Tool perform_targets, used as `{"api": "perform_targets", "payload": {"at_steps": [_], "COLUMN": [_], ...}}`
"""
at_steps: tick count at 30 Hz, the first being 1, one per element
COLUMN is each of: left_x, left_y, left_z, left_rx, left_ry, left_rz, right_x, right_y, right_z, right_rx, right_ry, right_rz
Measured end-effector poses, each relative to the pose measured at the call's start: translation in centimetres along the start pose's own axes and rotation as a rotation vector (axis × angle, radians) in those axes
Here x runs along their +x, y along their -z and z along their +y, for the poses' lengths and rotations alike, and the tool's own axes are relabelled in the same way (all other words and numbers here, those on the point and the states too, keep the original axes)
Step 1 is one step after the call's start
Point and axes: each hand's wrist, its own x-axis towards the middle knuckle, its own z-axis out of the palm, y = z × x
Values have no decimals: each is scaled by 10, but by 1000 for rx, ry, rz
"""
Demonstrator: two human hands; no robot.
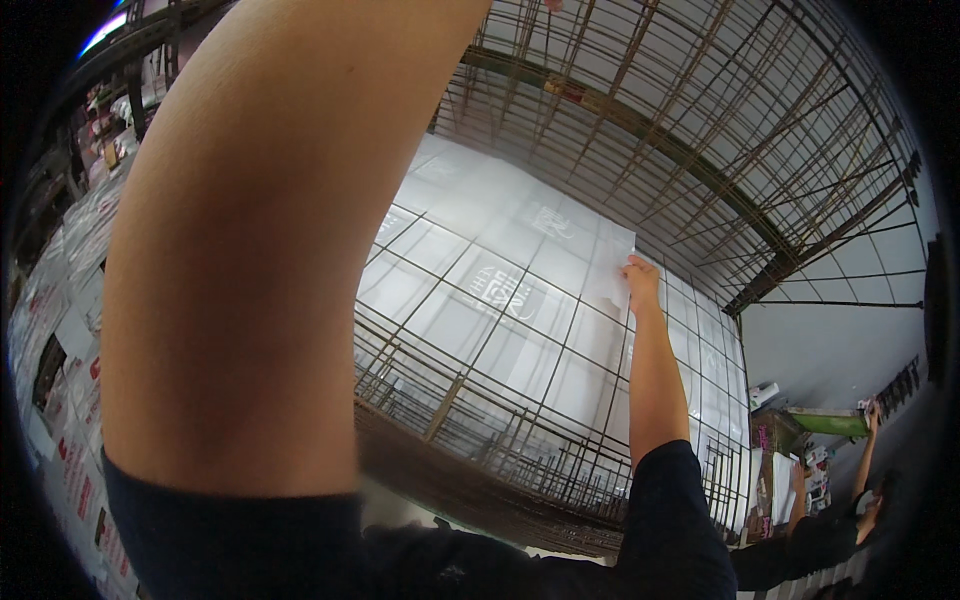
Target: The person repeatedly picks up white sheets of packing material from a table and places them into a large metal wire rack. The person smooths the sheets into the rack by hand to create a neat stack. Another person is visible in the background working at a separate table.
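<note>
A translucent white plastic sheet with pale printed marks lies over a wire rack shelf. My right hand is closed on the sheet's right edge, thumb and fingers pinched together. My left arm is raised and fills the left half of the view, running out past the top edge. Of my left hand, at most a small pinkish bit shows at the top edge, so its fingers cannot be made out. More white printed sheets lie beneath the one I hold, crossed by thin wires.
Another wire rack slants overhead, close above the sheets. Stacks of white and red printed plastic packs stand at the left. At the lower right a co-worker reaches toward a green panel, beside boxes.
</note>
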Motion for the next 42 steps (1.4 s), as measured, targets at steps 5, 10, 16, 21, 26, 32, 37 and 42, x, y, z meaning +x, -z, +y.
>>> {"api": "perform_targets", "payload": {"at_steps": [5,10,16,21,26,32,37,42], "left_x": [1,2,-5,-8,-10,0,2,-2], "left_y": [-3,-2,1,0,-6,-5,-8,-9], "left_z": [0,2,2,2,-1,0,0,-2], "left_rx": [-6,-19,-78,-85,-122,-9,-81,-90], "left_ry": [13,28,28,29,-14,30,-7,10], "left_rz": [-2,-12,-33,-1,67,28,61,65], "right_x": [-3,0,-2,-2,2,-13,-14,-60], "right_y": [-8,-6,-4,-5,-3,-10,9,41], "right_z": [1,7,6,4,13,-20,-72,-157], "right_rx": [-33,-32,40,-5,20,-504,-60,6], "right_ry": [36,41,-15,-46,54,335,471,320], "right_rz": [26,51,29,11,88,386,358,-29]}}
